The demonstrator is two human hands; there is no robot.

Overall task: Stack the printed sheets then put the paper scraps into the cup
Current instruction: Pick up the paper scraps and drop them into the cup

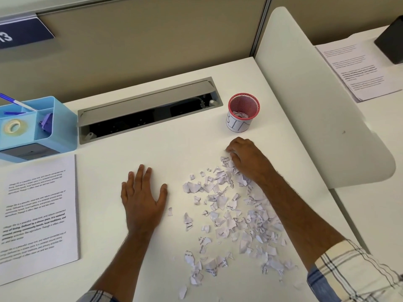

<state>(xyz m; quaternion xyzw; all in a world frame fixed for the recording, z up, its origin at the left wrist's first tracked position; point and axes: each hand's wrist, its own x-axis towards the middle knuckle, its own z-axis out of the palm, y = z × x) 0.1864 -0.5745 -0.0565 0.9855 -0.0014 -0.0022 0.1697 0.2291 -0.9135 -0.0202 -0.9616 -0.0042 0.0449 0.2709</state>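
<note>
Right hand curls its fingers round a few paper scraps at the pile's top edge; cup stands near, at 12 o'clock. Left hand lies flat, holding nothing, on the tabletop, farther off. Printed sheets stacked at 9 o'clock.

White desk: printed sheets left, paper scraps right, mesh cup, blue organizer.

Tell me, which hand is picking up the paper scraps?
The right hand, curled over the far end of the scraps near the cup. The left hand lies flat.
</note>
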